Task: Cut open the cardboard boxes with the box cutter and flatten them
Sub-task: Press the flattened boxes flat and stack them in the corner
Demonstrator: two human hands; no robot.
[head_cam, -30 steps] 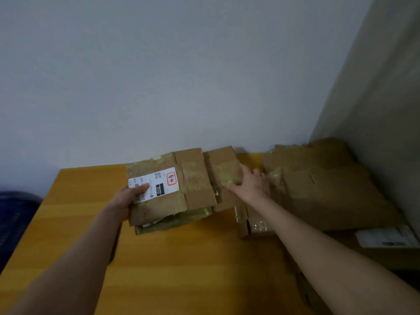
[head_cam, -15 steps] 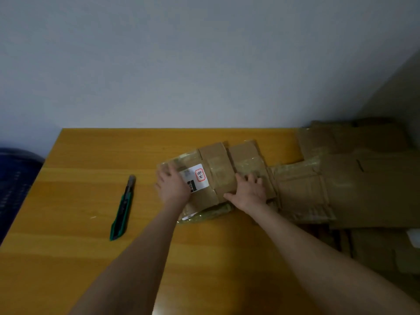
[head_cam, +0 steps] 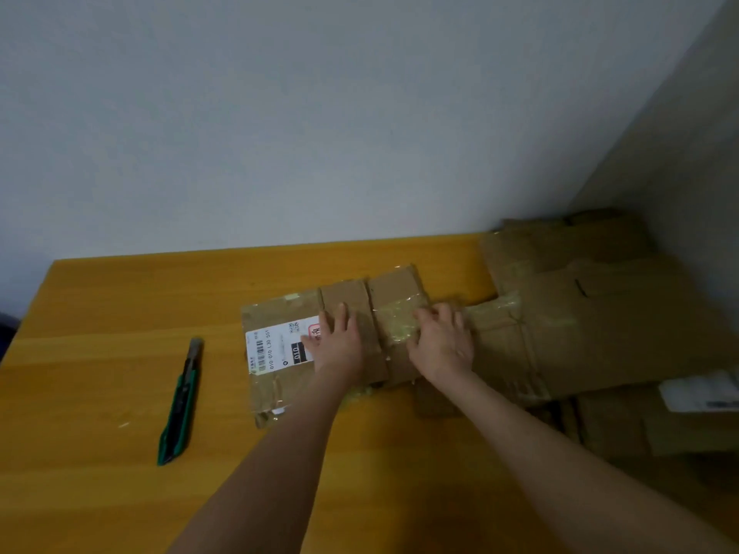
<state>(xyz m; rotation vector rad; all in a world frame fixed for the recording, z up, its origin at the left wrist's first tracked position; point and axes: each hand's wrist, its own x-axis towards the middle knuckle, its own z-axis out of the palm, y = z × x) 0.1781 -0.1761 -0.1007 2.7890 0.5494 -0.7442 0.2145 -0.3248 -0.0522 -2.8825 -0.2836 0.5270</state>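
Vs. 1 s ago: the flattened brown cardboard box [head_cam: 344, 291], clear-taped, w/ a white shipping label [head_cam: 272, 349], was held up off the surface betw. both hands. Now it lies flat on the orange-yellow wooden table [head_cam: 120, 313]. Vs. 0.5 s ago: the left hand [head_cam: 338, 345] has slid from the box's left end toward its middle, so most of the label is uncovered & only its right end is under the hand. The right hand [head_cam: 440, 341] has gone from the near edge up onto the shiny taped band. The green-and-black box cutter [head_cam: 180, 401] hasn't shifted: it lies on the table left of the box, apart from it, no hand on it.

Box: mid-table, long axis approx. left–right, right end swung a bit toward the wall. That end meets the pile of flattened brown cardboard [head_cam: 600, 321] filling the table's right side; can't tell if they overlap. Label print runs sideways from here. Cutter: long axis approx. near–far, grey blade end toward the wall & leaning slightly right, green butt toward the person.

Left hand: palm down, fingers straight, pressing the box, gripping nothing. Right hand: palm down, fingers spread & slightly bent, tips on the tape, pressing, not wrapped round anything.

A second white label [head_cam: 700, 391] shows at far right, print too blurred to read. Pale grey wall [head_cam: 280, 113] behind.
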